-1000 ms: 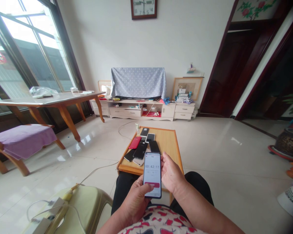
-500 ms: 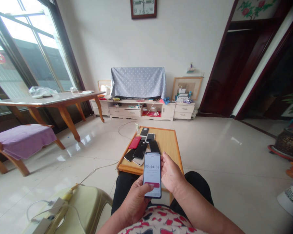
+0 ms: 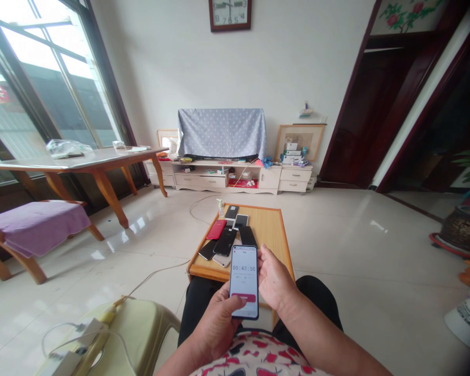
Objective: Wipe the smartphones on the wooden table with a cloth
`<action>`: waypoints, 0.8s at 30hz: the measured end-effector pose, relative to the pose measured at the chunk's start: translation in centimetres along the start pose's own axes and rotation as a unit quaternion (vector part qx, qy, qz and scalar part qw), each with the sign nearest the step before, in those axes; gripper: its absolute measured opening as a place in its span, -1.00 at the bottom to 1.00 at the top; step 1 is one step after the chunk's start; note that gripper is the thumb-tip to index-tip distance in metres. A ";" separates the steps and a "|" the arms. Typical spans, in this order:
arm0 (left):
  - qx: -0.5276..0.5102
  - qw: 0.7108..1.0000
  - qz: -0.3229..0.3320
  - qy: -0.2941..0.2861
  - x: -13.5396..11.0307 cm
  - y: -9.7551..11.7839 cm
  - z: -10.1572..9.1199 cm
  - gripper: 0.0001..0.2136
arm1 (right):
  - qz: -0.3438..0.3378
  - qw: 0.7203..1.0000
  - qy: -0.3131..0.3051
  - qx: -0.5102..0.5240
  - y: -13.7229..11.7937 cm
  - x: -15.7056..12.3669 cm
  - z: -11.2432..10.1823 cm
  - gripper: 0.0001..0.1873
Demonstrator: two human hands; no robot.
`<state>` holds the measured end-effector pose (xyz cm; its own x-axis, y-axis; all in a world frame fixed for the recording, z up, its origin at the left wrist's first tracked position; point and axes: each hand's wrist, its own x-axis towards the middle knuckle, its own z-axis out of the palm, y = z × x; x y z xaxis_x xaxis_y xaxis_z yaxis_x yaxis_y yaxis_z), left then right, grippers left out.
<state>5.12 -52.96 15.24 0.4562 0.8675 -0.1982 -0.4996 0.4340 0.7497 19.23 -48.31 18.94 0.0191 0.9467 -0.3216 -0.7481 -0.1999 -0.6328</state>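
A smartphone (image 3: pixel 244 279) with a lit white screen showing a running timer and a red button is held upright over my lap. My left hand (image 3: pixel 218 321) wraps its lower left edge, thumb resting near the red button. My right hand (image 3: pixel 276 282) grips the phone's right edge with curled fingers. Just beyond it stands a small wooden table (image 3: pixel 270 232) carrying several phones, among them a red phone (image 3: pixel 216 228) and a black phone (image 3: pixel 225 241).
A yellow-green stool (image 3: pixel 141 326) with a power strip (image 3: pixel 68 350) and cables sits at my left. A long table (image 3: pixel 74 159) and a purple-cushioned chair (image 3: pixel 35 224) stand by the window. A TV cabinet (image 3: pixel 231 175) lines the far wall, a plant pot (image 3: pixel 464 230) at right.
Only the timer digits on the phone screen have advanced. Both hands and the phone stay where they were.
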 end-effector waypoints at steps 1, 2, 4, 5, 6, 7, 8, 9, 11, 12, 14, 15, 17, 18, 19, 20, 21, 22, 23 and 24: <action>0.000 1.000 0.001 -0.001 0.0 0.0 0.0 -0.60 | -0.001 1.000 -0.001 -0.001 0.0 0.0 0.0 -0.72; 0.001 1.000 0.001 -0.001 0.0 0.0 0.0 -0.60 | -0.001 1.000 -0.002 -0.002 0.0 0.1 -0.1 -0.71; 0.002 1.000 0.001 -0.005 0.0 0.1 0.0 -0.58 | -0.001 1.000 -0.003 -0.004 0.1 0.1 -0.1 -0.71; 0.001 1.000 0.001 -0.006 0.0 0.1 0.0 -0.58 | -0.001 1.000 -0.003 -0.005 0.1 0.2 -0.2 -0.71; 0.001 1.000 0.000 -0.008 0.0 0.1 0.0 -0.58 | 0.000 1.000 -0.002 -0.005 0.1 0.2 -0.2 -0.71; 0.001 1.000 0.000 -0.009 0.0 0.1 0.0 -0.57 | 0.000 1.000 -0.002 -0.006 0.1 0.2 -0.2 -0.71; 0.001 1.000 -0.001 -0.009 0.0 0.1 0.0 -0.57 | 0.000 1.000 -0.002 -0.006 0.0 0.2 -0.2 -0.71; 0.000 1.000 0.000 -0.009 0.0 0.1 0.0 -0.57 | -0.001 1.000 -0.003 -0.006 0.0 0.2 -0.2 -0.71; -0.001 1.000 0.001 -0.007 0.0 0.1 -0.1 -0.57 | -0.002 1.000 -0.005 -0.007 0.0 0.1 -0.1 -0.71; -0.002 1.000 0.000 -0.006 0.0 0.0 -0.1 -0.56 | -0.002 1.000 -0.008 -0.007 0.0 0.1 -0.1 -0.70; -0.001 1.000 -0.001 -0.005 0.1 0.0 -0.2 -0.57 | -0.002 1.000 -0.011 -0.007 -0.1 0.0 0.0 -0.70; 0.000 1.000 -0.002 -0.004 0.1 -0.1 -0.2 -0.57 | -0.001 1.000 -0.012 -0.006 -0.1 0.0 0.0 -0.70; 0.004 1.000 -0.003 -0.002 0.1 -0.1 -0.3 -0.59 | -0.002 1.000 -0.006 -0.007 0.0 0.1 -0.1 -0.71; 0.006 1.000 -0.002 0.000 0.1 -0.1 -0.3 -0.60 | -0.004 1.000 -0.002 -0.008 0.0 0.1 -0.1 -0.71; 0.007 1.000 -0.001 0.002 0.1 -0.1 -0.3 -0.61 | -0.008 1.000 0.004 -0.009 0.0 0.2 -0.2 -0.72; 0.008 1.000 0.000 0.003 0.1 -0.1 -0.3 -0.61 | -0.011 1.000 0.007 -0.011 0.0 0.2 -0.2 -0.72; 0.008 1.000 0.000 0.003 0.1 -0.1 -0.3 -0.62 | -0.015 1.000 0.008 -0.012 0.0 0.2 -0.2 -0.72; 0.007 1.000 0.000 0.002 0.1 0.0 -0.3 -0.62 | -0.016 1.000 0.007 -0.013 0.1 0.3 -0.3 -0.73; 0.007 1.000 -0.001 0.001 0.1 0.0 -0.3 -0.63 | -0.014 1.000 0.005 -0.012 0.1 0.3 -0.3 -0.73; 0.007 1.000 -0.002 0.001 0.1 0.0 -0.3 -0.63 | -0.012 1.000 0.004 -0.011 0.1 0.4 -0.3 -0.72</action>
<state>4.93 -52.79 15.02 0.4561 0.8667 -0.2020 -0.4886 0.4335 0.7572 19.41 -48.07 18.54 0.0412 0.9493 -0.3115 -0.7321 -0.1835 -0.6560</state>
